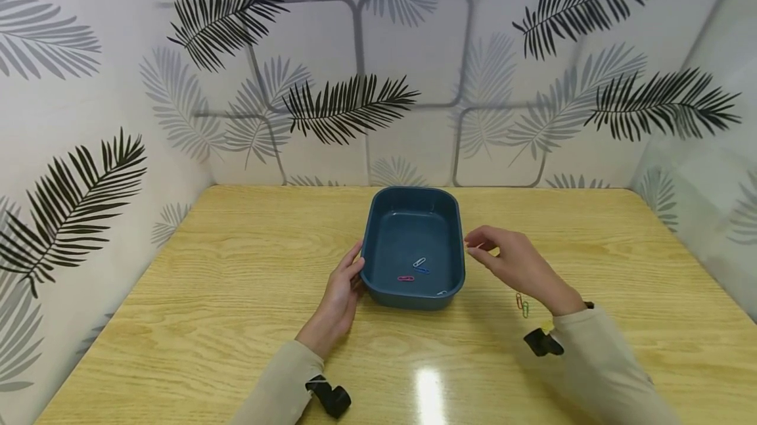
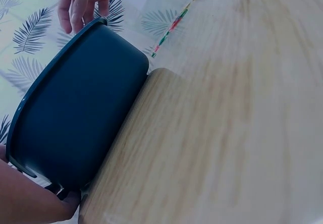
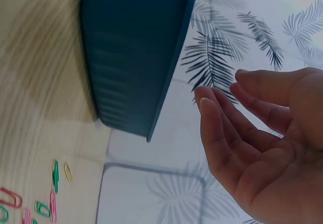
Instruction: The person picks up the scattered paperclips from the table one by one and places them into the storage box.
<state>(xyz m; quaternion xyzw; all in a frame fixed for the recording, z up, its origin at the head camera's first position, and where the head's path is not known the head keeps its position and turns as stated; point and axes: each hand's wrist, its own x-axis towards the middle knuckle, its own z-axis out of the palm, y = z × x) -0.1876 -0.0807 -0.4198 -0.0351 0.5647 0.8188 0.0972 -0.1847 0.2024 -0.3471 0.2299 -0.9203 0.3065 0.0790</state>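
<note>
A dark blue rectangular tub [image 1: 414, 293] stands on the table, with a white paper clip [image 1: 419, 261], a blue paper clip [image 1: 422, 270] and a pink paper clip [image 1: 405, 278] inside. Another pale clip [image 1: 441, 293] lies by its near wall. My left hand [image 1: 343, 287] grips the tub's left side, thumb at the rim; its other fingers are partly hidden. Just outside the right rim hovers my right hand [image 1: 511, 257], fingers loosely bent. In the right wrist view, this hand [image 3: 262, 138] shows a gap between thumb and fingers and no clip.
Right of the tub, a red paper clip [image 1: 519, 301] and a green paper clip [image 1: 525, 309] lie near my right wrist. Several more clips, including a yellow one [image 3: 68, 171], show in the right wrist view. A leaf-patterned curtain [image 1: 414, 50] hangs behind the wooden table [image 1: 248, 267].
</note>
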